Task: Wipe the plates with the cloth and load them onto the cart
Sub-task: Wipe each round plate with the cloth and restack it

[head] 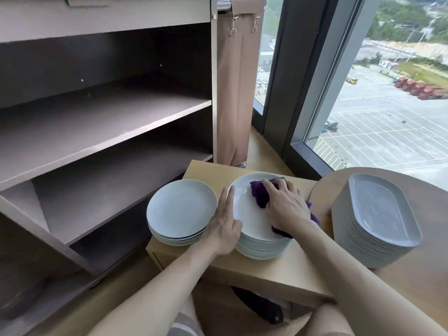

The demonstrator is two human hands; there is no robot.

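Observation:
A tall stack of round white plates (252, 214) stands on a low wooden table (266, 270). My right hand (286, 204) presses a purple cloth (259, 194) onto the top plate, fingers curled over the cloth. My left hand (225, 224) lies against the left rim of that stack, fingers straight and thumb on the plate's edge. A shorter stack of round plates (180, 212) sits just to the left. The brown cart (104, 132) stands at the left, its shelves bare.
A stack of grey oval platters (378, 219) rests on a round wooden table (431, 275) at the right. A brown fabric bag (237, 93) hangs on the cart's right side. A large window (388, 105) runs behind. A dark object (261, 309) lies under the low table.

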